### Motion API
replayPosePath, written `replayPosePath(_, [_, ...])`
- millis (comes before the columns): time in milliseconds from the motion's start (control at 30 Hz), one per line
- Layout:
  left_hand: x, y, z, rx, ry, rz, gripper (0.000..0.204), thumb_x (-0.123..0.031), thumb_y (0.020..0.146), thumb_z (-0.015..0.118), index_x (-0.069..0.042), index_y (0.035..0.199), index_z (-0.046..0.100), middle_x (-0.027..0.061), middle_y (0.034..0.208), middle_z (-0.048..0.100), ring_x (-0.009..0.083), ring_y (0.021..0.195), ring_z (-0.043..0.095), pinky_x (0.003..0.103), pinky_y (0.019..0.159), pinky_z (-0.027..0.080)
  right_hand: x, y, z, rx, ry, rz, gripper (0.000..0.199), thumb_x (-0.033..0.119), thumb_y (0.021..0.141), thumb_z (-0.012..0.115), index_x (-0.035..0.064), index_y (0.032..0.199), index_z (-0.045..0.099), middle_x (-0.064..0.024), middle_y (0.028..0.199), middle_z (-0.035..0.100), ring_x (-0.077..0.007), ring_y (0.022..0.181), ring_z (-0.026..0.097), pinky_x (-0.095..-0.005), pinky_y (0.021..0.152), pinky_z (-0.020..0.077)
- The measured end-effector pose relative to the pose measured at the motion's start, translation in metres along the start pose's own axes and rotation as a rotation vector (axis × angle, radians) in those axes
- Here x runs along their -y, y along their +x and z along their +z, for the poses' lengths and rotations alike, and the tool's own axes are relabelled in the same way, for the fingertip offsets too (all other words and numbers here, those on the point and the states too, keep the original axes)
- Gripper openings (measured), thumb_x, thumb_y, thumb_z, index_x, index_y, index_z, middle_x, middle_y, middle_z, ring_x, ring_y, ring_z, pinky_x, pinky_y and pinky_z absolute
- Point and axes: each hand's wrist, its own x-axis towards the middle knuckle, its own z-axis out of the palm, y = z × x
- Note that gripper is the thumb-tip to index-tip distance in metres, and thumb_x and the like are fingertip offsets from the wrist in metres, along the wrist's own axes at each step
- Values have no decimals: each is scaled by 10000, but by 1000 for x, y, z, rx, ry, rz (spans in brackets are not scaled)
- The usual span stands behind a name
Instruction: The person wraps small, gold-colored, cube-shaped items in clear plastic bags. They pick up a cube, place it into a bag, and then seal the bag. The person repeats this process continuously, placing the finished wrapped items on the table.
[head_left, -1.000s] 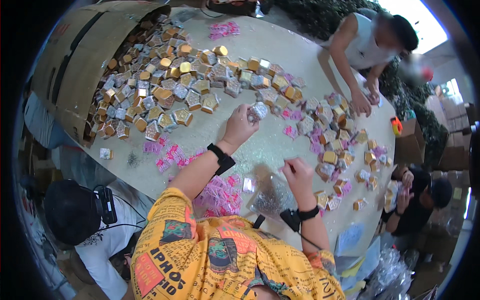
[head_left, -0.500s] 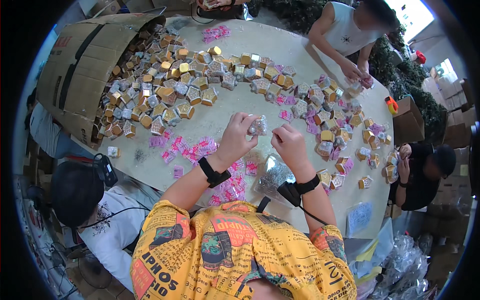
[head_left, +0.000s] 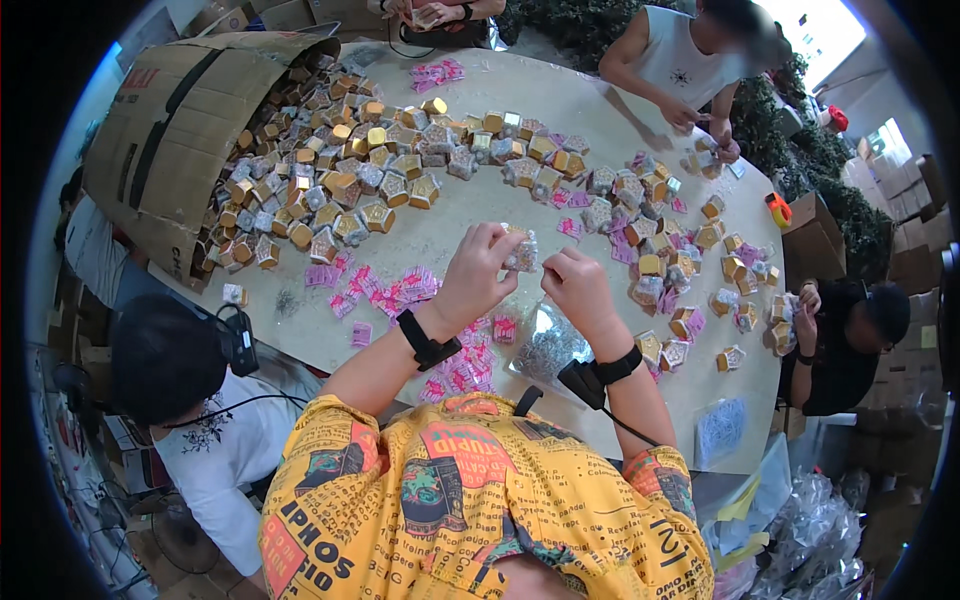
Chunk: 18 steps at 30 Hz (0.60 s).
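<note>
My left hand (head_left: 484, 268) pinches a small glittery silver ornament (head_left: 522, 249) between thumb and fingers, above the middle of the table. Just right of it, apart from the ornament, my right hand (head_left: 578, 285) is closed in a pinch; whatever is between its fingertips is too small to make out. Below my right hand lies a clear plastic bag (head_left: 549, 343) of fine silvery strands. Pink printed packets (head_left: 465, 362) are heaped under my left forearm.
A tipped cardboard box (head_left: 165, 150) spills gold and silver pentagon ornaments (head_left: 375, 215) across the far left. More ornaments (head_left: 655, 235) lie mixed with pink packets at the right. Co-workers sit or stand around the table. A clear packet (head_left: 722, 430) lies near the right edge.
The ornament in my left hand has turned and shows a flatter side. My right hand stays pinched beside it. At the far right, a co-worker's hands have moved apart slightly.
</note>
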Motion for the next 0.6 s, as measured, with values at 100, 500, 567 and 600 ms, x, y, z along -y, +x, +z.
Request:
replayPosePath(100, [-4, -1, -3, 5, 48, 50, 478, -26, 627, 656, -72, 1091, 550, 128, 987, 475, 301, 950, 482, 389, 839, 425, 3, -1, -3, 18, -1, 5, 51, 63, 700, 609, 18, 691, 588, -135, 691, 554, -322, 640, 574, -396, 585, 480])
replayPosePath(500, [-10, -8, -5, 48, -63, -32, 441, -30, 631, 666, -49, 1061, 569, 134, 970, 479, 309, 950, 489, 374, 810, 452, 4, -8, -5, 72, 308, 214, 88, 71, 764, 613, -7, 785, 647, -114, 727, 632, -229, 606, 614, -301, 557, 488])
replayPosePath(567, [-8, -11, -6, 81, -119, -75, 430, -43, 634, 671, -46, 1053, 576, 133, 961, 483, 310, 939, 498, 371, 798, 459, 5, -9, -16, 178, 693, 528, 107, 76, 794, 624, -28, 796, 649, -91, 712, 649, -154, 562, 613, -249, 522, 474])
replayPosePath(600, [-9, -12, -7, 99, -148, -96, 425, -50, 635, 673, -45, 1050, 580, 133, 957, 485, 310, 933, 502, 370, 792, 463, -2, -10, -13, 187, 763, 545, 121, 79, 806, 646, -39, 778, 639, -51, 667, 627, -73, 530, 565, -201, 487, 440])
